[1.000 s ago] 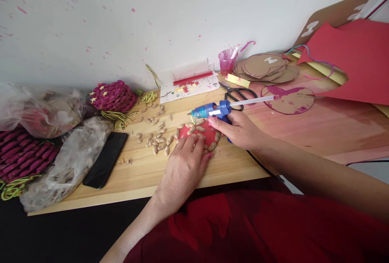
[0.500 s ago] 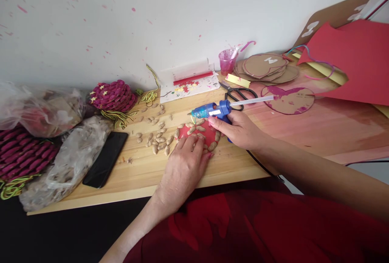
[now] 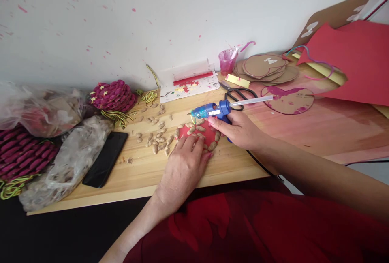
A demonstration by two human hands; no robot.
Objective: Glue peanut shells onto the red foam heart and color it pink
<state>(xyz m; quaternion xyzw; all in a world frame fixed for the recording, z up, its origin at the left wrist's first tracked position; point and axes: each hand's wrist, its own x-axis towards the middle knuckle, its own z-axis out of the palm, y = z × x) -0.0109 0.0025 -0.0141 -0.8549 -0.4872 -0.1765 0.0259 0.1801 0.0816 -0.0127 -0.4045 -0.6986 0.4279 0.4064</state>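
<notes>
Red piece (image 3: 210, 133) lies flat on the table (image 3: 130, 188) straight ahead of the person, w/ peanuts (image 3: 217, 135) set along its visible edge and a few more on its far part. Near-left part is under the L hand (image 3: 184, 163), so full outline & long axis can't be told.

Key relation: glue gun (image 3: 212, 111) is just past the L fingertips, on the far side, long axis running approx. L–R across the view. Nozzle points L, at about the far rim of the red piece; glue stick (image 3: 251, 101) sticks out the back to the R, tilted slightly up. Whether the gun's wire stand touches the piece: can't tell.

L hand is the nearer one, resting on the red piece, palm down, fingers close together & bent, thumb tucked by the near edge. Tips partly hidden, so can't tell if they pinch a peanut. R hand (image 3: 243, 131) is just beside the piece's R side, closed round the gun's grip, thumb along the side; trigger finger hidden.

Further out: loose peanuts (image 3: 161, 139) L of the piece, phone (image 3: 105, 159) beyond those, scissors (image 3: 240, 93) behind the gun, black cord (image 3: 263, 165) below the R wrist.
</notes>
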